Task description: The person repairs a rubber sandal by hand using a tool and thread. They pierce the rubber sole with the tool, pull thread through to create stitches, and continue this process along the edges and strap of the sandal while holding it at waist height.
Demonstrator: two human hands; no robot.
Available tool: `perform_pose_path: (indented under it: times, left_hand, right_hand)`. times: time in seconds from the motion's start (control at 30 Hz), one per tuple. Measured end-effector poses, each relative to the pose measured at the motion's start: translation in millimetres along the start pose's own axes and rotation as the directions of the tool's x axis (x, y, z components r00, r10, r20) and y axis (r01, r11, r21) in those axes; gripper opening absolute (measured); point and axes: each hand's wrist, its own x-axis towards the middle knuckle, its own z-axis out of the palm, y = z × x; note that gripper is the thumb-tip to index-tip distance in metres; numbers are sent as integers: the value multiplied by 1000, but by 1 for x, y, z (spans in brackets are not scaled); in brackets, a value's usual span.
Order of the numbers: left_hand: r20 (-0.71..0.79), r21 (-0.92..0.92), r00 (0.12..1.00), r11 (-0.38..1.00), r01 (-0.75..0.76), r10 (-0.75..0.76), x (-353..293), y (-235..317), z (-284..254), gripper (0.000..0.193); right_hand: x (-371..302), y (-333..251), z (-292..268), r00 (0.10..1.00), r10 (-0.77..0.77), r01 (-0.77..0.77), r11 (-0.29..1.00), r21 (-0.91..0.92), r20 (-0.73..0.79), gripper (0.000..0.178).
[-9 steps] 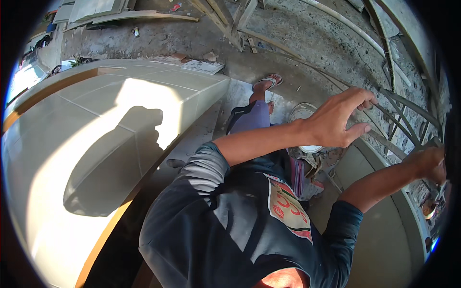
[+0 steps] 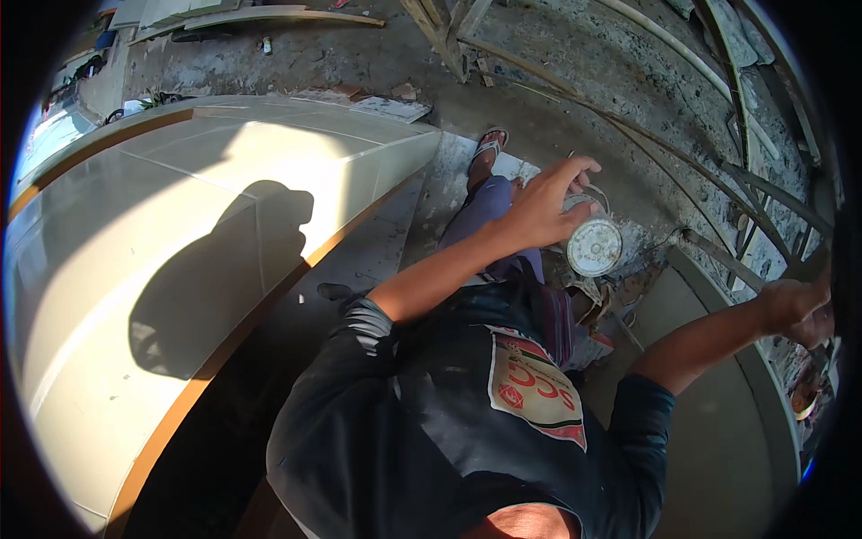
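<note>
My left hand (image 2: 549, 205) is raised in front of my body, its curved fingers and thumb apart with nothing between them. Behind its fingertips in the picture is a round, stained white pail (image 2: 594, 249); I cannot tell whether they touch. At the far right, my right hand (image 2: 797, 310) is closed, partly lost in the dark rim of the picture. It lies by the lower end of a dark upright piece (image 2: 813, 265), and what its fingers hold is hidden.
A tiled counter (image 2: 215, 171) with a wooden edge runs along my left. Thin bars (image 2: 660, 153) cross at the upper right. A pale panel (image 2: 718, 404) stands between my body and right forearm. Boards (image 2: 269, 14) lie at the far left.
My left hand has drawn back left, away from the bars at the right, uncovering more of the pail. My right hand stays at the far right. The whole view has shifted slightly.
</note>
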Motion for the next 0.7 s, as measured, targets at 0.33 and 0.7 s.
perform_pose_path:
  times: [0.33, 0.7]
  left_hand:
    - [-96, 211, 894, 869, 448, -437, -55, -86, -111, 43]
    - [133, 438, 875, 820, 369, -465, 29, -83, -127, 44]
  right_hand:
    - [-245, -27, -70, 479, 842, -646, 529, -550, 248, 41]
    - [-544, -196, -235, -348, 904, -649, -424, -632, -249, 32]
